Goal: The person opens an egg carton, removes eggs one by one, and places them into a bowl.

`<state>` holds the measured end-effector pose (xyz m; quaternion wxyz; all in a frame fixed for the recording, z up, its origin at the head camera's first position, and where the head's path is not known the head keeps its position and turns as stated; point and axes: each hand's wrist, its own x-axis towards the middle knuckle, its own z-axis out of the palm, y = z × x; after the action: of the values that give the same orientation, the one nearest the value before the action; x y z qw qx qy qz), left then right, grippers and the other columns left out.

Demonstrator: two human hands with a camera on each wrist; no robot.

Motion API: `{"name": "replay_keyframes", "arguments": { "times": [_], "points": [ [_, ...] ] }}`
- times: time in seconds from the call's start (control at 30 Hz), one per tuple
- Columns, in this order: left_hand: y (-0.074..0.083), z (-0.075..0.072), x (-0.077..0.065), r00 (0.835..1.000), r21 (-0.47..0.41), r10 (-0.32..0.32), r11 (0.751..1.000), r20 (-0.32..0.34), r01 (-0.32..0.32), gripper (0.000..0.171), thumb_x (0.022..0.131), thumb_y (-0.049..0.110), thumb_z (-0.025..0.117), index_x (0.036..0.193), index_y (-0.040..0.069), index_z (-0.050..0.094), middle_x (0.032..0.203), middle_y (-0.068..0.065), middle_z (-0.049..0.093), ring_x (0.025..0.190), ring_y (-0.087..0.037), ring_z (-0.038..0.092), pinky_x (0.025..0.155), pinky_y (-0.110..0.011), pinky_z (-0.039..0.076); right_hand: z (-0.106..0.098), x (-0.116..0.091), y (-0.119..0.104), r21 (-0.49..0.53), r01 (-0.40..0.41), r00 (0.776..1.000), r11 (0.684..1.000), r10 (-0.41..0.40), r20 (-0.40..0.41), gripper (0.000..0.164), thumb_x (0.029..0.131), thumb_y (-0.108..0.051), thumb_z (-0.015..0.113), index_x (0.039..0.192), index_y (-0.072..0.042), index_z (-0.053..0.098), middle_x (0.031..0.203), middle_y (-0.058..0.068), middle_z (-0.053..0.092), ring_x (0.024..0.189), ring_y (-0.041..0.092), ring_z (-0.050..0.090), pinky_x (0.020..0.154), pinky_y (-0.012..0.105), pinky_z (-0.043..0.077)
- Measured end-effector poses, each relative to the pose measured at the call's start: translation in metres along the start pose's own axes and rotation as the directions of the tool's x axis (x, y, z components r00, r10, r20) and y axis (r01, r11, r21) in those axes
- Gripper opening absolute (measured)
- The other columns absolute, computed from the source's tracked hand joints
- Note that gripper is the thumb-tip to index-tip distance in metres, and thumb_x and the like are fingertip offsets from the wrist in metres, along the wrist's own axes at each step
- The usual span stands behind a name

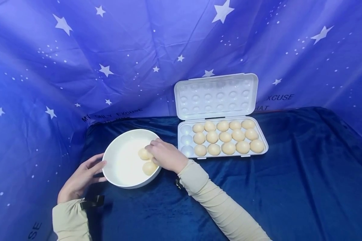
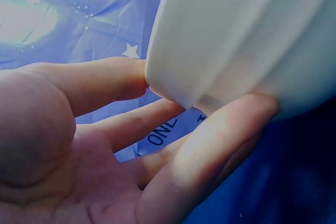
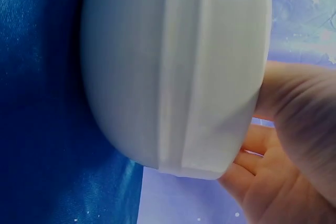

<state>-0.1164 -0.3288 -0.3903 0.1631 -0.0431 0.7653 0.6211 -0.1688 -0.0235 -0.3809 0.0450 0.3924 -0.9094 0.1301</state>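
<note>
The left hand (image 1: 85,174) is gripping the bowl (image 1: 119,160); the right hand (image 1: 166,154) is pinching an egg (image 1: 143,154) inside — another egg (image 1: 148,168) lying beside.

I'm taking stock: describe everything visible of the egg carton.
The egg carton is white, apparently plastic, resting on dark blue cloth, right of the bowl. Its dimpled lid stands open behind; two front tabs show. Fifteen eggs fill five columns of three; the leftmost is empty. The right hand, nearest, isn't gripping it.
</note>
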Motion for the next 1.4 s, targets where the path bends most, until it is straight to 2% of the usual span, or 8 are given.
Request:
{"name": "replay_keyframes", "arguments": {
  "times": [0.23, 0.3, 0.37, 0.5, 0.73, 0.97, 1.2, 1.4],
  "points": [
    [-0.002, -0.002, 0.001, 1.000, 0.016, -0.005, 1.000, 0.003, 0.005, 0.055, 0.104, 0.025, 0.053, 0.149, 0.001, 0.031, 0.104, 0.017, 0.067, 0.093, -0.005, 0.067, 0.079, -0.032, 0.060, 0.001, -0.001, -0.001, 0.010, 0.044, 0.999, 0.999, -0.044, -0.026, 0.012, 0.089, -0.005, 0.066, 0.097, -0.009, 0.074, 0.106, 0.005, 0.069, 0.102, 0.022, 0.058, 0.110, 0.031, 0.041],
    [-0.001, -0.003, 0.000, 1.000, 0.023, -0.009, 1.000, 0.004, 0.009, 0.058, 0.104, 0.026, 0.053, 0.150, 0.000, 0.029, 0.104, 0.017, 0.066, 0.094, -0.004, 0.067, 0.079, -0.031, 0.060, 0.000, -0.001, -0.001, 0.008, 0.045, 0.999, 0.999, -0.044, -0.026, 0.013, 0.090, -0.005, 0.065, 0.099, -0.008, 0.074, 0.107, 0.005, 0.069, 0.103, 0.022, 0.058, 0.113, 0.032, 0.039],
    [0.000, -0.003, 0.001, 1.000, 0.028, -0.009, 1.000, 0.008, 0.009, 0.060, 0.104, 0.026, 0.053, 0.150, -0.001, 0.027, 0.105, 0.018, 0.066, 0.094, -0.004, 0.067, 0.079, -0.031, 0.060, 0.000, -0.001, -0.001, 0.002, 0.034, 0.999, 0.999, -0.034, -0.022, 0.015, 0.092, -0.006, 0.065, 0.103, -0.008, 0.074, 0.109, 0.005, 0.068, 0.105, 0.021, 0.058, 0.111, 0.031, 0.041],
    [0.001, -0.004, 0.001, 1.000, 0.016, 0.008, 1.000, 0.012, -0.008, 0.059, 0.104, 0.025, 0.054, 0.150, -0.001, 0.028, 0.105, 0.017, 0.066, 0.094, -0.005, 0.067, 0.079, -0.031, 0.060, -0.003, -0.003, 0.001, 0.023, 0.024, 0.999, 0.999, -0.023, -0.044, 0.020, 0.093, -0.009, 0.065, 0.112, -0.009, 0.072, 0.113, 0.005, 0.065, 0.109, 0.019, 0.058, 0.095, 0.029, 0.052],
    [0.002, -0.004, 0.001, 1.000, 0.004, 0.002, 1.000, 0.008, -0.002, 0.056, 0.104, 0.027, 0.054, 0.148, 0.001, 0.032, 0.104, 0.018, 0.066, 0.094, -0.004, 0.068, 0.079, -0.031, 0.060, -0.020, -0.017, 0.022, 0.097, 0.035, 0.989, 0.995, -0.021, -0.143, 0.022, 0.092, -0.011, 0.066, 0.114, -0.007, 0.070, 0.113, 0.007, 0.064, 0.107, 0.022, 0.057, 0.091, 0.033, 0.052],
    [0.002, -0.003, 0.002, 1.000, -0.004, 0.001, 1.000, 0.013, -0.001, 0.058, 0.104, 0.027, 0.053, 0.149, 0.000, 0.030, 0.105, 0.018, 0.066, 0.094, -0.004, 0.068, 0.079, -0.031, 0.060, -0.039, -0.040, 0.055, 0.050, -0.095, 0.978, 0.994, 0.103, -0.179, 0.023, 0.091, -0.009, 0.068, 0.113, -0.004, 0.070, 0.112, 0.010, 0.064, 0.109, 0.026, 0.059, 0.091, 0.038, 0.053],
    [0.001, -0.001, 0.003, 0.999, -0.019, 0.026, 1.000, 0.021, -0.025, 0.051, 0.105, 0.022, 0.052, 0.148, 0.001, 0.033, 0.103, 0.016, 0.067, 0.093, -0.005, 0.067, 0.077, -0.032, 0.060, -0.039, -0.057, 0.082, -0.053, -0.238, 0.959, 0.970, 0.226, -0.170, 0.023, 0.083, -0.004, 0.074, 0.106, -0.003, 0.071, 0.105, 0.013, 0.065, 0.106, 0.031, 0.060, 0.080, 0.042, 0.056],
    [0.003, -0.003, 0.002, 1.000, -0.005, 0.016, 1.000, 0.021, -0.016, 0.056, 0.105, 0.024, 0.051, 0.149, -0.002, 0.028, 0.103, 0.016, 0.067, 0.093, -0.004, 0.067, 0.078, -0.031, 0.060, -0.033, -0.061, 0.094, -0.017, -0.306, 0.946, 0.952, 0.302, -0.117, 0.025, 0.081, 0.007, 0.063, 0.102, -0.001, 0.072, 0.105, 0.013, 0.067, 0.101, 0.033, 0.061, 0.075, 0.043, 0.057]
  ]
}}
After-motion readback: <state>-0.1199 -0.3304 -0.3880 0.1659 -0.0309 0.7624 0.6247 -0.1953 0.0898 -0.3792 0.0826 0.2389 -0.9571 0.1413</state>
